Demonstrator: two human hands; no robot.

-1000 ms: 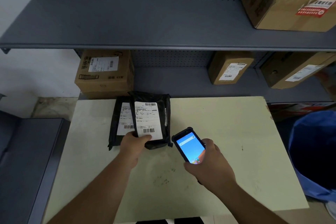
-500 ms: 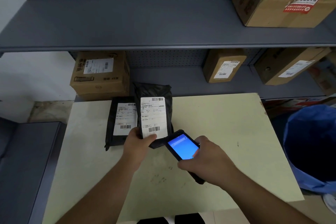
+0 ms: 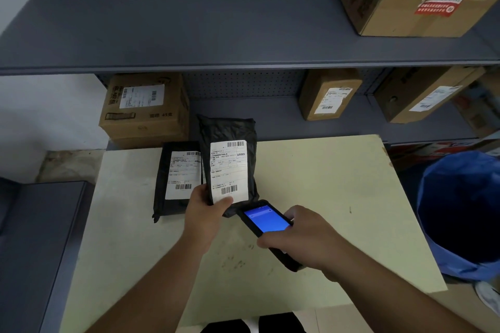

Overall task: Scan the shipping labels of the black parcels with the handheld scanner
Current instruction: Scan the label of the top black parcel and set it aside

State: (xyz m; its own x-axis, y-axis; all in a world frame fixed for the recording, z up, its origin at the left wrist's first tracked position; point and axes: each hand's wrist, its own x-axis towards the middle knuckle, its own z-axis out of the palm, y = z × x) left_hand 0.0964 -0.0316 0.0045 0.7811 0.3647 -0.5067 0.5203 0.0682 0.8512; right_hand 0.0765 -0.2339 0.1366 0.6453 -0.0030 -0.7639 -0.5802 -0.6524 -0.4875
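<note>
Parcel stockroom: labelled cardboard boxes [image 3: 146,108] on grey metal shelving [image 3: 216,35]

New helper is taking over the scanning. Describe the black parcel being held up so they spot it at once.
Start at the pale table below the grey shelves. Two black parcels sit at its far left edge. Yours is the right one, the tilted parcel raised in the left hand; the flat parcel lies untouched.

Pale yellow table [image 3: 324,176], stained, one black parcel [image 3: 162,184] lying flat on it

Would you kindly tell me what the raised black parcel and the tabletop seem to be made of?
Raised black parcel: likely thin plastic film, slightly glossy; it creases and crumples at the top. Tabletop: probably painted or laminated board, matte pale yellow, scuffed; core not visible.
</note>
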